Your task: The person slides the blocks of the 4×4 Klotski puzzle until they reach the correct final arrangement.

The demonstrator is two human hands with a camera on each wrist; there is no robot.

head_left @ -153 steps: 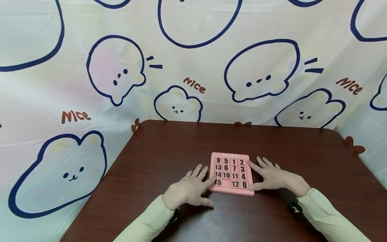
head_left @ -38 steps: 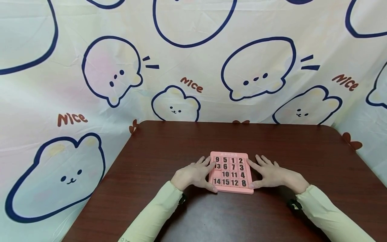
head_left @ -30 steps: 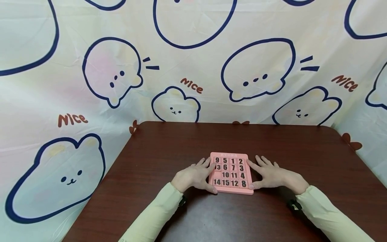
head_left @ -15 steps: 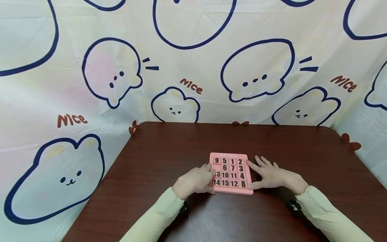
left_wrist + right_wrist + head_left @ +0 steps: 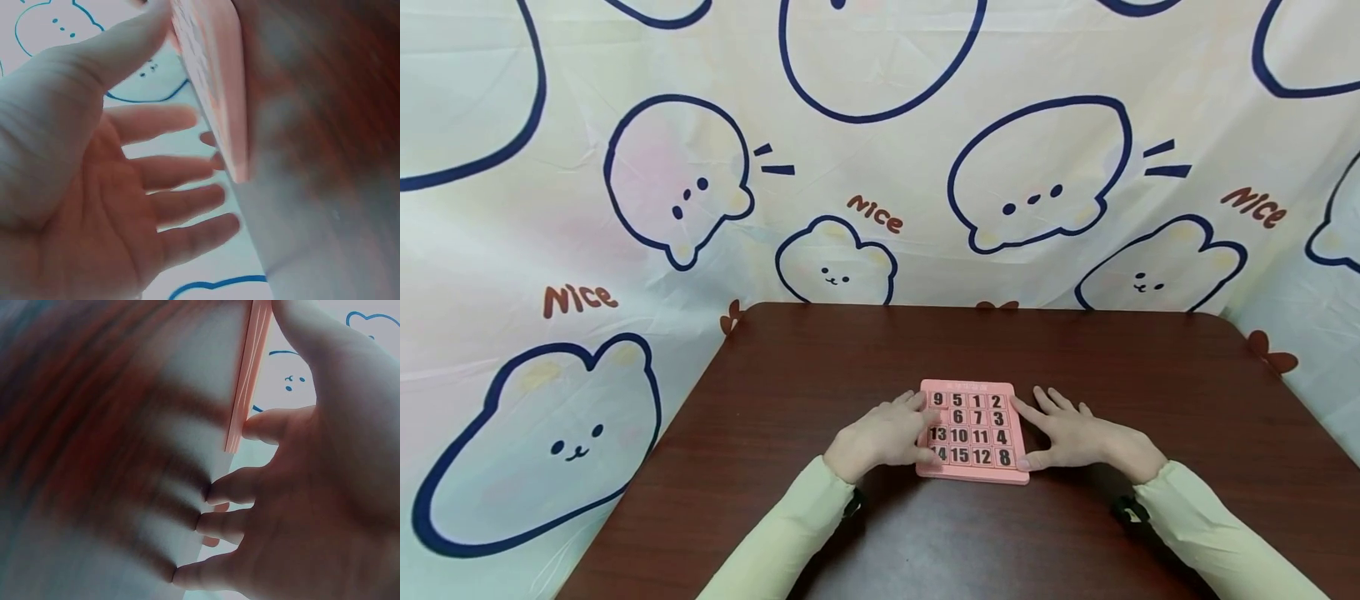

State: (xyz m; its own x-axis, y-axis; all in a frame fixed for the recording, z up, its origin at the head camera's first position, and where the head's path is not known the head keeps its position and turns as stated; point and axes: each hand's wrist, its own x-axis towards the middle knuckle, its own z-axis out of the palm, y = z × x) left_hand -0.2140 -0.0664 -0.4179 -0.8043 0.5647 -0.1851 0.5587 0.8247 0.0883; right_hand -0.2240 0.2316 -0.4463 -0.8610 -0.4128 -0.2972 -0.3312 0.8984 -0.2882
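Note:
A pink sliding number puzzle [image 5: 973,478] lies flat on the dark wooden table, its tiles printed with black numbers. In the head view, its gap is at the left end of the second row, partly under the index finger of my left hand [image 5: 882,436]. That hand's thumb reaches over the 14 tile at the lower left, and its fingers are extended. On the opposite side, my right hand [image 5: 1078,433] has its index fingertip by the upper right edge and its thumb at the lower right corner, fingers spread. Both wrist views show the puzzle's pink side edge [image 5: 232,106] beside the fingers.
The brown table [image 5: 820,350] extends around the puzzle on all sides. Behind it and at the sides hangs a pale cloth [image 5: 925,150] with blue cartoon outlines. Pale green sleeves [image 5: 775,529] cover both forearms, with a dark band at each wrist.
The 15 tile has slid right, and the 14 and 13 tiles have each slid down, so the gap is now under the 9. My left hand shifted up along the left edge; the right stayed put.

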